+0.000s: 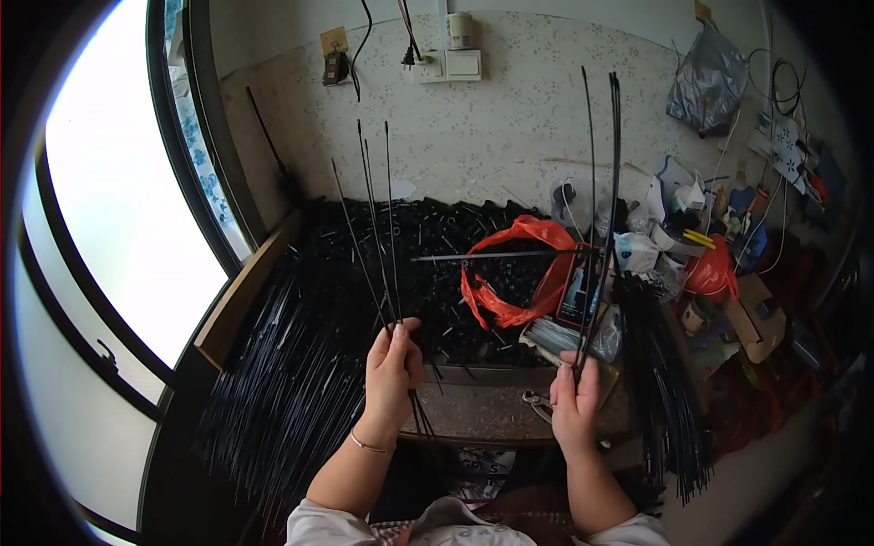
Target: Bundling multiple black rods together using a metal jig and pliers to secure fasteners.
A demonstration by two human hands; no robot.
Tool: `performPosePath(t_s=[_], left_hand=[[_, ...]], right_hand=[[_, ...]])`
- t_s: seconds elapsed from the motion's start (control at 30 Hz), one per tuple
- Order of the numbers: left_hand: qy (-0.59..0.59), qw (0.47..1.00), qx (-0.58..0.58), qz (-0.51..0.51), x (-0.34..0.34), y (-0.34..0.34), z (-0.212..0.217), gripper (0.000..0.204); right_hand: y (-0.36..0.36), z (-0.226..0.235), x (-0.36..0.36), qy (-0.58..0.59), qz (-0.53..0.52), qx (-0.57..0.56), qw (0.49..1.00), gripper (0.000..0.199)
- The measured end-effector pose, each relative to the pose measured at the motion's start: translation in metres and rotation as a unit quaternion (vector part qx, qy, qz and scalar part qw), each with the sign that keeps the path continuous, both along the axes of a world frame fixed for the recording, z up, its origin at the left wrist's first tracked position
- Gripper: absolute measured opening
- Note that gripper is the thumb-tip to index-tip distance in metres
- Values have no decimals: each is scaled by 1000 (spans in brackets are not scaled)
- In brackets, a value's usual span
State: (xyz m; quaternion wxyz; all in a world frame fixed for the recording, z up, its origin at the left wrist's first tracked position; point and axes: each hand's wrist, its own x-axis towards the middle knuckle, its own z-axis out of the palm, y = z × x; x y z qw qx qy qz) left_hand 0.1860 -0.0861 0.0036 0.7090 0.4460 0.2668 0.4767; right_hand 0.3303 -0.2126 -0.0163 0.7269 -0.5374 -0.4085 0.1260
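My left hand (390,369) is closed round a few long, thin black rods (371,196), which stand upright and fan out slightly, their lower ends poking out below the fist. Further right, my right hand (575,405) grips another small bunch of black rods (613,164), some with thicker tips. Beyond and left of my left hand spreads a big pile of similar black rods (282,391). Small dark parts (428,223) lie heaped behind it. In front of the right-hand rods, partly hidden, rests a phone (574,296) with a lit screen, beside a red plastic bag (537,305).
Pliers (537,405) lie on the worktop edge (473,409) between my hands. A second rod bundle (669,400) hangs over the right side. Clutter with a cardboard box (757,318) fills the far right. A wooden board (241,296) borders the left by the window.
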Motion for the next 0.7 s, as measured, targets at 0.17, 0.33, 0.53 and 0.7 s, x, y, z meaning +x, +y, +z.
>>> performPosePath(t_s=[0.17,0.33,0.53,0.7], left_hand=[[-64,993,-17,-98,25,-8,-4,18],[-89,953,-77,-280,46,-21,0,25],[-41,951,-113,-284,56,-4,-9,25],[27,969,-4,-247,50,19,-27,18]], right_hand=[[-8,13,6,30,49,-20,998,11],[0,-16,-6,-194,40,-64,978,21],[-10,-67,-39,-24,181,-207,961,37],[2,-113,-37,-111,206,-263,936,28]])
